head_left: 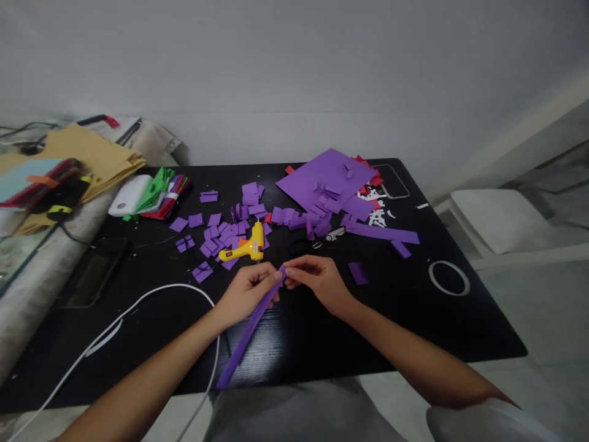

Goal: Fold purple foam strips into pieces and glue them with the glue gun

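A long purple strip [248,333], of paper or thin foam, slants from the table's front edge up to both hands. My left hand [251,287] pinches it near its upper end, thumb on top. At the very tip, my right hand [316,279] has its thumb and fingers closed on the same strip. Just beyond my left hand, a yellow glue gun [251,245] stands with its nozzle up. Many small folded purple pieces [223,236] lie scattered around it. One loose purple piece [358,273] rests right of my right hand.
A large purple sheet [322,175] lies at the back with red and white scraps [378,215]. Scissors [335,234] and another purple strip [381,232] are right of centre. A white cable [179,285] loops across the left. A tape ring [449,278] lies right.
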Tool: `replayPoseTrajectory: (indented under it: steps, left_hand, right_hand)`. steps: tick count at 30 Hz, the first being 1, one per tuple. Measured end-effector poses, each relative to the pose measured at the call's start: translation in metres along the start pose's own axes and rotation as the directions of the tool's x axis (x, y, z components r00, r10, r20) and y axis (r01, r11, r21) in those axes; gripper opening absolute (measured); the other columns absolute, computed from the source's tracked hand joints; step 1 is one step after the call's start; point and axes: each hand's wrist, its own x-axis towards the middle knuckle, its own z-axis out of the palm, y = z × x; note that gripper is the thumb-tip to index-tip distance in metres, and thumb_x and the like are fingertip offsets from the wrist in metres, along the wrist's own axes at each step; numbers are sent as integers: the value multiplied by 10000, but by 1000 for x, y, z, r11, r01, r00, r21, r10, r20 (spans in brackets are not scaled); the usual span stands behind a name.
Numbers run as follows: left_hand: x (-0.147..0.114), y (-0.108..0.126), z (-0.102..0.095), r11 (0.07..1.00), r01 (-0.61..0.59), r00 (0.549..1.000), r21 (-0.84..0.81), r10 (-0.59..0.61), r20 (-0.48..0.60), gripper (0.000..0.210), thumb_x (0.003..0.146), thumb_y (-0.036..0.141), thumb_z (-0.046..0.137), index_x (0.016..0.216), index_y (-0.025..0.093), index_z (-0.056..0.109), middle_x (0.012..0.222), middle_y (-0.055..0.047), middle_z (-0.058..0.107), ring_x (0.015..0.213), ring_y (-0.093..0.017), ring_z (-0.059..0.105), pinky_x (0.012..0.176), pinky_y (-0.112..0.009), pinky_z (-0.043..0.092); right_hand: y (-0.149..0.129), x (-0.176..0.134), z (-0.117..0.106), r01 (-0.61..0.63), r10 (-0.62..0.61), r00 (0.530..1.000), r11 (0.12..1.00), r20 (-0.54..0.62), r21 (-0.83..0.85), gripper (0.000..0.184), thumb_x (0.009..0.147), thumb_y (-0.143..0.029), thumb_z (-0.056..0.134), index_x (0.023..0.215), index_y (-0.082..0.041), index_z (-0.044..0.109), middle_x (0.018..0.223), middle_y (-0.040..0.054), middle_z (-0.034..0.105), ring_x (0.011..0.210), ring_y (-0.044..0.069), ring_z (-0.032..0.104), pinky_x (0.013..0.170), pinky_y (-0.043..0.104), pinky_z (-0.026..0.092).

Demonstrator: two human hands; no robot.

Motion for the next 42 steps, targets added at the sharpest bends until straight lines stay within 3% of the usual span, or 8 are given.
replayPoseTrajectory:
  steps: [5,13,20,27,35,42]
  left_hand:
    - [-2,4,2,1000,-31,998,6,31,-46,353,947,495,610,902,145,621,706,-3,656,493,-95,607,478,-197,473]
    - [-5,6,1,998,-60,995,6,60,-81,341,951,486,605,866,156,603,654,14,645,460,-92,598,454,-186,453]
    - [-6,6,0,997,-76,996,-4,75,-52,325,945,464,625,875,147,620,662,4,650,484,-100,615,481,-197,473]
    - [-7,5,-1,996,-73,997,-54,73,-8,284,948,421,641,884,144,628,686,2,655,521,-104,631,522,-211,502]
    - [-6,3,-2,988,-149,989,-40,149,-10,246,959,374,638,872,144,649,666,2,663,554,-101,621,559,-206,484]
    - [-5,4,-2,980,-193,980,-38,191,-51,169,930,309,685,892,145,665,683,3,680,607,-96,617,607,-199,478]
  right_hand:
    - [1,-2,1,44,-43,999,998,10,-50,259,717,-373,863,880,-179,808,696,12,747,630,152,707,697,330,634]
    - [2,-4,-1,118,-115,992,990,44,-72,302,693,-319,886,963,-219,795,832,18,767,717,158,713,714,312,622]
    - [2,-4,-2,200,-196,980,969,43,-145,169,728,-315,870,854,-223,806,810,19,765,670,152,697,682,305,602]
    - [3,-6,-3,254,-247,967,951,62,-179,157,752,-324,862,865,-227,810,752,17,756,669,169,703,685,317,599]
    - [4,-6,-5,387,-367,922,889,125,-243,140,791,-300,840,903,-220,815,831,31,776,701,151,721,683,267,599]
    - [4,-6,-5,415,-394,909,882,132,-224,97,795,-233,838,889,-227,816,833,23,768,680,136,709,649,251,589]
